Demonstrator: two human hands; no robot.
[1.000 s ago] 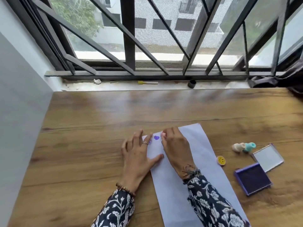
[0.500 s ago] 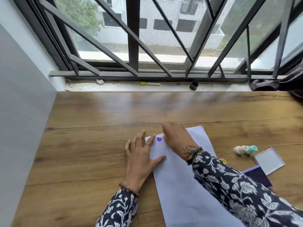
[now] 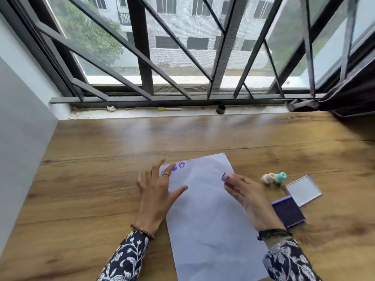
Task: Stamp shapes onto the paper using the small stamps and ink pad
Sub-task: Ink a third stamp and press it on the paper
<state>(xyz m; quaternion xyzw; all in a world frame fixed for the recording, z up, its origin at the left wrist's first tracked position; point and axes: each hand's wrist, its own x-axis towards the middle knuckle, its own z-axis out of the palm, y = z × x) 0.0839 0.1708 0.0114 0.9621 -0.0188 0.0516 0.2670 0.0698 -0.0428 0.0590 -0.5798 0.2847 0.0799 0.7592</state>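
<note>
A white sheet of paper (image 3: 205,209) lies on the wooden table. Near its top left corner are purple prints: a smiley face (image 3: 182,165) and a heart (image 3: 174,169), partly behind my fingers. My left hand (image 3: 158,191) rests flat with fingers spread on the paper's left edge. My right hand (image 3: 247,195) is lifted over the paper's right side, pinching a small round stamp (image 3: 224,176) at its fingertips. The purple ink pad (image 3: 289,212) sits open to the right of the paper, partly hidden by my right wrist.
Two more small stamps, one cream (image 3: 267,178) and one teal (image 3: 281,177), lie right of the paper. The ink pad's clear lid (image 3: 303,190) lies beside them. The window sill holds a black cap (image 3: 221,109) and a yellow marker (image 3: 169,109). A dark cloth (image 3: 304,105) hangs at right.
My right hand lifted off the top left of the paper and moved right with the stamp, uncovering a new smiley print. The left hand stayed on the paper's edge.
</note>
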